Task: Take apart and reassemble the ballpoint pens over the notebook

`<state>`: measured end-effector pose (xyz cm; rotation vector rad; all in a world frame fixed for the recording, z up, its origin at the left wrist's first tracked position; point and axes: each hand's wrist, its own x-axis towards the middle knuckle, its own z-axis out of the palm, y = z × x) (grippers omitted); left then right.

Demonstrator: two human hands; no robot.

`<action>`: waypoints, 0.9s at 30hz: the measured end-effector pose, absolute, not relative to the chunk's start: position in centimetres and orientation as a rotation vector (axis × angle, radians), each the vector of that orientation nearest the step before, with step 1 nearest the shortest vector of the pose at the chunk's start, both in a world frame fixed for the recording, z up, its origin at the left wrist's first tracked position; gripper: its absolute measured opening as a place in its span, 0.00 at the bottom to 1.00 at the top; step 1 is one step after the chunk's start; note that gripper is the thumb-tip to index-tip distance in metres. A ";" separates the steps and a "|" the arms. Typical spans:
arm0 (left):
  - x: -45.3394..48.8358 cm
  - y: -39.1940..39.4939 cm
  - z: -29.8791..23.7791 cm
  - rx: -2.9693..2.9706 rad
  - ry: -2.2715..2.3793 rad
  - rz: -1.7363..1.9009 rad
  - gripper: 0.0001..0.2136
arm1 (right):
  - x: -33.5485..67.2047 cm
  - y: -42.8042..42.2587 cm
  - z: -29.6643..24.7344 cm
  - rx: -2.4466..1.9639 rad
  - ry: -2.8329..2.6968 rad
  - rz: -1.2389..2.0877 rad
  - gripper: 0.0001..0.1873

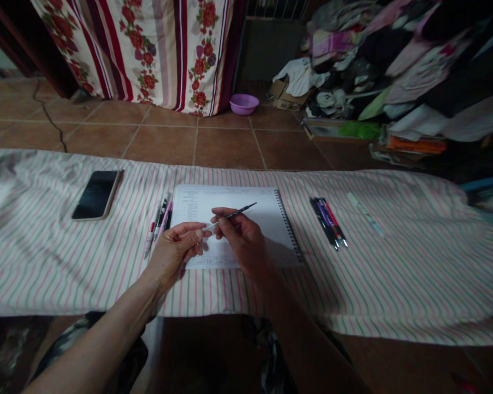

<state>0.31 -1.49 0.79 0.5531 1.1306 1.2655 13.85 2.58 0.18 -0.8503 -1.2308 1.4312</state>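
Note:
Over an open spiral notebook point(271, 219), a slim pen point(243, 209) with a dark, pointed upper part and a pale lower end is held slantwise. My right hand point(244, 238) is closed around its middle, thumb against fingers. At its pale lower end, my left hand point(183, 241) pinches with thumb and fingertips. Whether that pale end is a separate piece cannot be made out. Several pens point(164, 214), black, pink and white-red, lie along the notebook's left side, close to my left hand.
Right of the notebook lie several dark, purple and red pens point(327, 221) and a pale, thin strip-like item point(366, 213). A phone point(96, 195) rests at the left on the striped cloth point(414, 257). Beyond are a purple basin point(244, 104), a floral curtain point(164, 54) and piled clothes point(361, 60).

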 end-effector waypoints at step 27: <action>0.5 -1.3 0.9 0.530 1.160 1.298 0.10 | 14.0 2.1 1.1 -0.961 -1.307 1.343 0.09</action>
